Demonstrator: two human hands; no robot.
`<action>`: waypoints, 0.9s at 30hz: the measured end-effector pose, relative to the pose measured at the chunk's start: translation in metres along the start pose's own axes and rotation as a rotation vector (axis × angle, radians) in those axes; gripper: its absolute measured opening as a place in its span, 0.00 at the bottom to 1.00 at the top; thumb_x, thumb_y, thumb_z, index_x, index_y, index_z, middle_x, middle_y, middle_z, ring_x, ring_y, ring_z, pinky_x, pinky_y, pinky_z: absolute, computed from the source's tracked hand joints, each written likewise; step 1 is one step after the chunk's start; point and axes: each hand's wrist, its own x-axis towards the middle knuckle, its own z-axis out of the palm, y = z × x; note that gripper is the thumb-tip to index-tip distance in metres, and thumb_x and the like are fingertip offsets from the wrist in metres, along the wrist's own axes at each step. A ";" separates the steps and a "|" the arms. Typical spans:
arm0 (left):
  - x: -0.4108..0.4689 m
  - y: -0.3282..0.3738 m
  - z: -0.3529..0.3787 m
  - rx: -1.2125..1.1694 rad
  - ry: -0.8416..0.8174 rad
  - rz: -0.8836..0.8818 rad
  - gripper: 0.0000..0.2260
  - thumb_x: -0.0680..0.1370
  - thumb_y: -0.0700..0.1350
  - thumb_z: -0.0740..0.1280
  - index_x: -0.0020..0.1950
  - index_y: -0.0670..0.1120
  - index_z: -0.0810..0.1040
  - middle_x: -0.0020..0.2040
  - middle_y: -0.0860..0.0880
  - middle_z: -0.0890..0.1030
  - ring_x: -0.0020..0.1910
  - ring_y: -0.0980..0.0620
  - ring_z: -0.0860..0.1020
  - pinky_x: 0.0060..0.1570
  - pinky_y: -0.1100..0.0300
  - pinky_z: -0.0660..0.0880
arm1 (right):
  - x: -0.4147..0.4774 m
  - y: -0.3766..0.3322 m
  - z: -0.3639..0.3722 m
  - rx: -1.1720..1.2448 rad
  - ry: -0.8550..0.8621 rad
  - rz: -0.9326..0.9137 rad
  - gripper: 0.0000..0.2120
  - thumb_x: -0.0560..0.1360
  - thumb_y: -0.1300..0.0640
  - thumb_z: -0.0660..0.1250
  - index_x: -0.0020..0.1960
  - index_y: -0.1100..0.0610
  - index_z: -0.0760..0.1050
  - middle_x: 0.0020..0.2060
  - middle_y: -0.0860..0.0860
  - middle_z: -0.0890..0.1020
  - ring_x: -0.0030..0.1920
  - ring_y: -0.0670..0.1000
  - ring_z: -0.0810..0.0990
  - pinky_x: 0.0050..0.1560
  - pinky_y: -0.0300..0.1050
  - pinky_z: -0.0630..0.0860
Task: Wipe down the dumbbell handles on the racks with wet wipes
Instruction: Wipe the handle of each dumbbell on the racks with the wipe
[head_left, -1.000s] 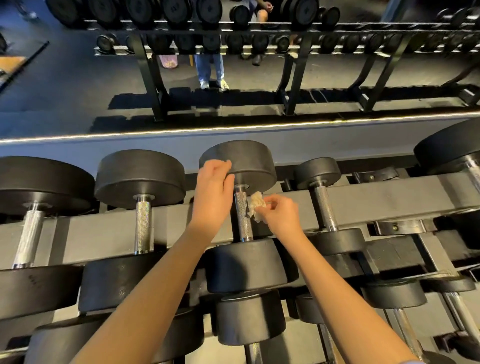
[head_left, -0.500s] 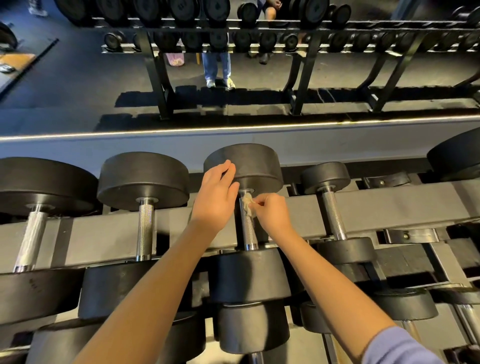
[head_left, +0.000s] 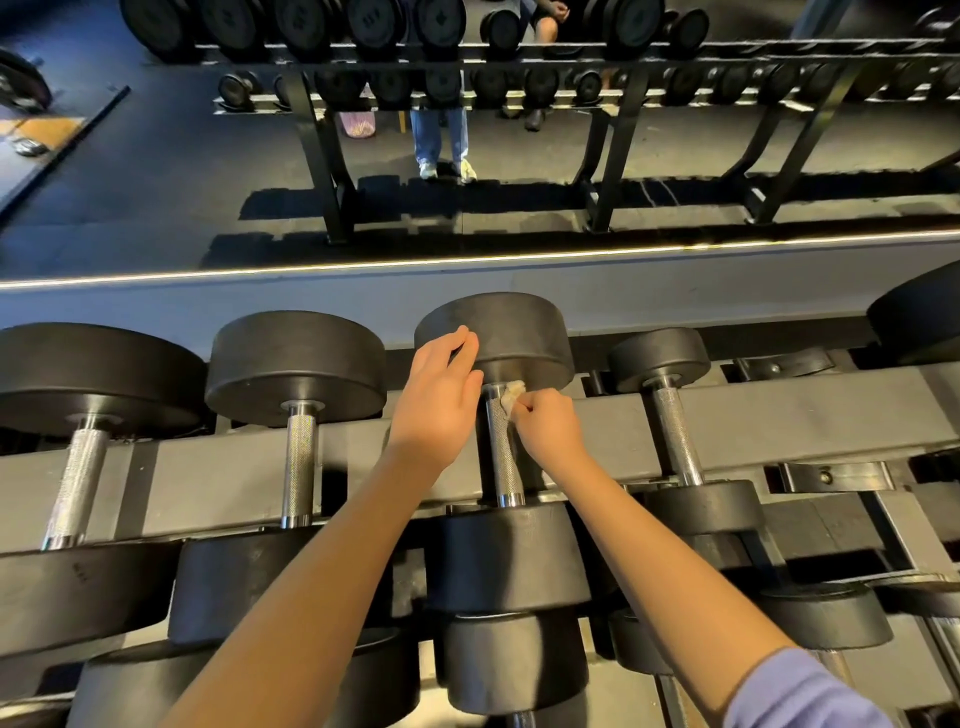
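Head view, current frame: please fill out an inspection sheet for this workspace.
Surface: grey rack rail carrying a row of black dumbbells.
Job's things: wet wipe, crumpled, against the far end of the knurled handle of one dumbbell.
Clutter: pinkish item behind the far rack, too small to identify.
Hands: left hand rests straight-fingered against that dumbbell's far head; right hand pinches the wipe.
Cables: nothing seen.
Surroundings: the far rack stands across a dark floor; a person's legs show behind it.

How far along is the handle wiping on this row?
Done: cannot tell; no handle looks visibly wiped. In hand: right hand pinches the wet wipe against the middle handle near its far head; left hand rests on that head. Left: that handle's near length.
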 end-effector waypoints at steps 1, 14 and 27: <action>0.000 0.000 0.000 0.002 0.001 -0.001 0.21 0.83 0.45 0.55 0.76 0.46 0.61 0.75 0.50 0.62 0.73 0.54 0.58 0.66 0.67 0.54 | 0.002 -0.001 0.000 0.020 0.005 0.009 0.21 0.77 0.63 0.58 0.25 0.56 0.63 0.25 0.50 0.67 0.29 0.50 0.67 0.32 0.43 0.63; 0.001 -0.002 0.002 0.011 0.003 0.001 0.21 0.83 0.45 0.55 0.77 0.47 0.59 0.75 0.51 0.61 0.73 0.55 0.58 0.66 0.67 0.55 | 0.011 0.004 0.000 0.452 -0.029 0.146 0.18 0.76 0.56 0.68 0.29 0.63 0.75 0.27 0.53 0.72 0.33 0.50 0.71 0.41 0.46 0.73; 0.000 -0.002 0.001 0.018 0.004 0.033 0.20 0.83 0.44 0.56 0.75 0.45 0.62 0.74 0.50 0.63 0.72 0.53 0.59 0.68 0.61 0.61 | 0.002 0.008 -0.003 0.478 -0.010 0.147 0.07 0.71 0.60 0.74 0.47 0.58 0.79 0.38 0.51 0.80 0.41 0.49 0.78 0.45 0.43 0.77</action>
